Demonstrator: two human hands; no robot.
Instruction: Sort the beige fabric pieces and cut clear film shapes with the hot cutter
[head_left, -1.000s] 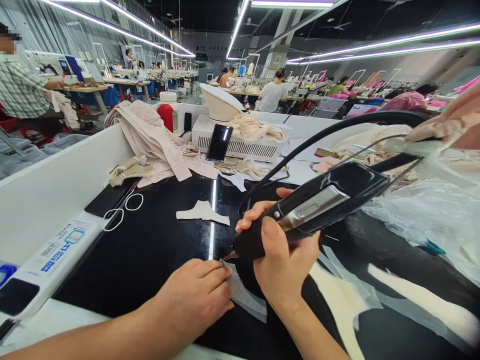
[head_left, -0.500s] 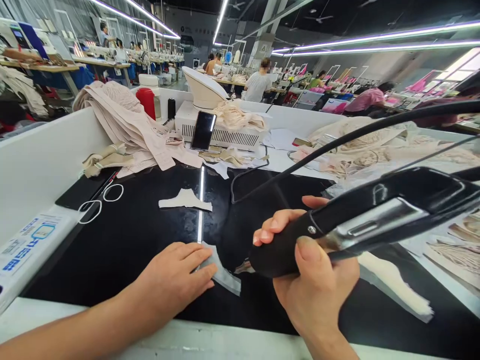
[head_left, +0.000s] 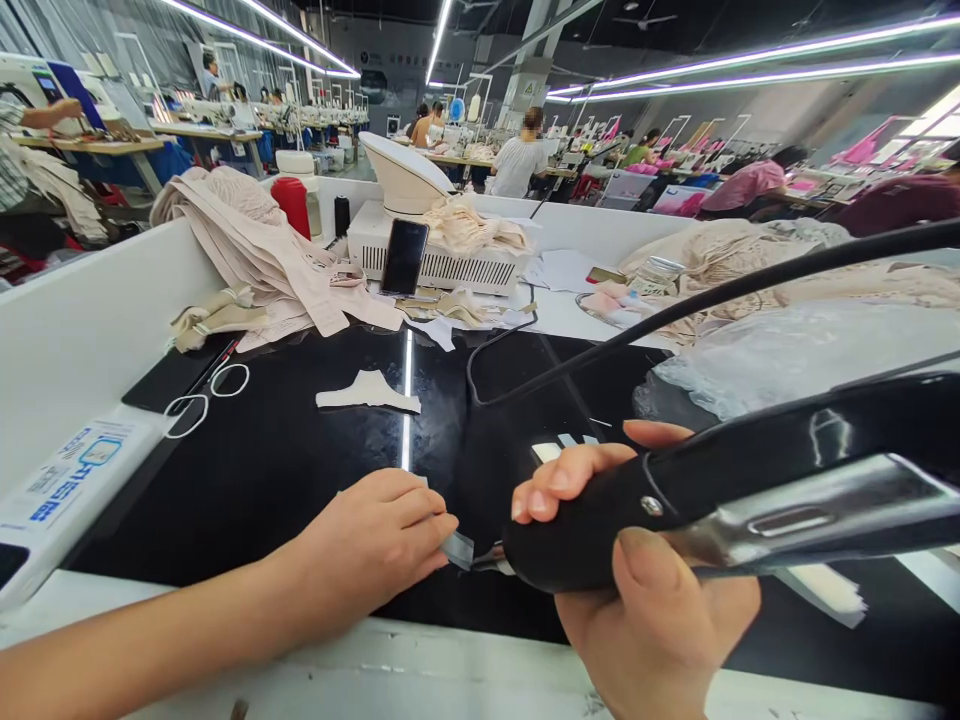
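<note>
My right hand [head_left: 645, 580] wraps round a black corded hand tool [head_left: 585, 520] that has a long metal lever on its side. Its small metal tip [head_left: 491, 560] meets the right end of a narrow grey fabric piece [head_left: 457, 549]. With fingers closed, my left hand [head_left: 390, 525] holds that piece on the black work surface [head_left: 247, 480] and covers most of it. Beyond the left hand lies a white shaped fabric piece [head_left: 367, 391]. Another pale piece [head_left: 829, 590] shows partly under the tool at the right.
A black cable [head_left: 675, 305] arches across the right side. Fabric strips [head_left: 262, 255], a phone [head_left: 405, 258] and a white box-like machine [head_left: 465, 270] stand behind. White rings [head_left: 187, 415] and a white box [head_left: 71, 480] are left. Clear plastic [head_left: 787, 350] lies right; people work beyond.
My left hand has shifted slightly right and now covers more of the grey piece. The tool has come lower and a little right, its tip now at the piece's end.
</note>
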